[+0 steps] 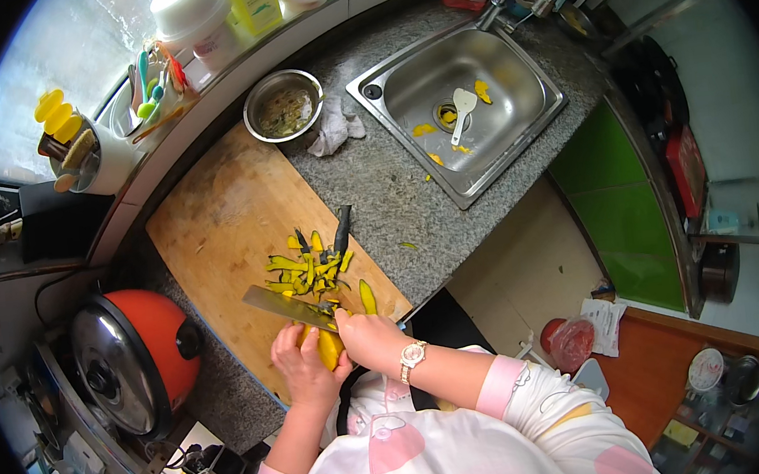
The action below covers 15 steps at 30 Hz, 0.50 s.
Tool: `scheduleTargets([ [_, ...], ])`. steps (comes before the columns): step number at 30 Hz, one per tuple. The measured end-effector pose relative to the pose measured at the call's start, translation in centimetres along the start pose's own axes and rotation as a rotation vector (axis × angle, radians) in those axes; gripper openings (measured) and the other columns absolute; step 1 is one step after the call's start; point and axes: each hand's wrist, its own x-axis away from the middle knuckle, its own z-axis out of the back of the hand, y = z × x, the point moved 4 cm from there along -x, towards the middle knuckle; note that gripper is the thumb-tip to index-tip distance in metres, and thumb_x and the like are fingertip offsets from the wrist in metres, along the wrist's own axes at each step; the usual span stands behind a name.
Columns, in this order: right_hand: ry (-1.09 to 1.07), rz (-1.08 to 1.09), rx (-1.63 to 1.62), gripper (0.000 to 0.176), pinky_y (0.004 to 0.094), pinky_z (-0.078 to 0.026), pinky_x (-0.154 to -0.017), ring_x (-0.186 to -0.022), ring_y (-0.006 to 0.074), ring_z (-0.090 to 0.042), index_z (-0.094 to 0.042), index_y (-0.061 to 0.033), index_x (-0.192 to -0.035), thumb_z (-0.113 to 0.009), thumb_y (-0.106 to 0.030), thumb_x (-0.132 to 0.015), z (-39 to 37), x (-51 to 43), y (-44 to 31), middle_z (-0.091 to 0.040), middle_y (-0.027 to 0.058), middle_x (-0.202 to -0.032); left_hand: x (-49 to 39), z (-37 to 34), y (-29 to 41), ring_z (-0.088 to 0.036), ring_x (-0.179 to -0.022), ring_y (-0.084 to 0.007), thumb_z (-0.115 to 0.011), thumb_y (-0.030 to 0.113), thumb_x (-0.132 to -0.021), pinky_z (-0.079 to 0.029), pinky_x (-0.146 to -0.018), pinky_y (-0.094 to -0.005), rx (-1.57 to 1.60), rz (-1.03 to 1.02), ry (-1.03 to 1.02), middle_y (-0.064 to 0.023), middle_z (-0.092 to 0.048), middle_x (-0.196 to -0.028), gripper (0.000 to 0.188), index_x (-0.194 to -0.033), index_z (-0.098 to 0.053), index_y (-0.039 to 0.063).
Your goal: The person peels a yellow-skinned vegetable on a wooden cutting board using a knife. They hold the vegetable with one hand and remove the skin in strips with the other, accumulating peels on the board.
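My right hand point(368, 337) grips a broad kitchen knife point(287, 307), whose blade lies against a peeled yellow piece of squash point(328, 348). My left hand point(306, 364) holds that piece near the front edge of a wooden cutting board point(224, 190). Just beyond the blade is a heap of dark-green and yellow peelings point(307, 268). One longer dark peel point(343, 227) sticks out towards the board's right edge. A separate peel strip point(367, 297) lies right of the knife. The knife handle is mostly hidden in my fist.
A steel bowl of cloudy liquid point(285, 109) stands behind the board beside a crumpled cloth point(338, 130). In the steel sink point(505, 115) lie a white rice paddle point(463, 109) and yellow scraps. An orange cooker point(150, 348) is at the left. A utensil holder point(95, 161) stands on the windowsill.
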Motion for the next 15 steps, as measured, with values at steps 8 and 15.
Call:
scheduleTargets([
  [8,0.068,0.055,0.014,0.020,0.0506,-0.059,-0.068,-0.080,0.0421,-0.074,-0.054,0.0009,-0.101,-0.062,-0.014,-0.090,-0.6,-0.4,0.9,-0.072,0.0244,-0.082,0.3,-0.2,-0.3,-0.047,-0.123,-0.0418,-0.084,0.029,-0.068,-0.037,-0.104,-0.0557,-0.012,-0.012,-0.005,-0.0189,-0.046,-0.130,0.074,-0.130,-0.048,0.008],
  [15,0.180,0.009,-0.133,0.024,0.0536,-0.058,-0.071,-0.081,0.0443,-0.072,-0.059,0.0001,-0.113,-0.057,-0.015,-0.094,-2.1,-0.7,2.5,-0.072,0.0256,-0.084,0.3,-0.1,-0.2,-0.046,-0.127,-0.0414,-0.085,0.027,-0.066,-0.035,-0.108,-0.0552,-0.028,0.018,-0.018,-0.0175,-0.046,-0.132,0.076,-0.130,-0.048,0.010],
])
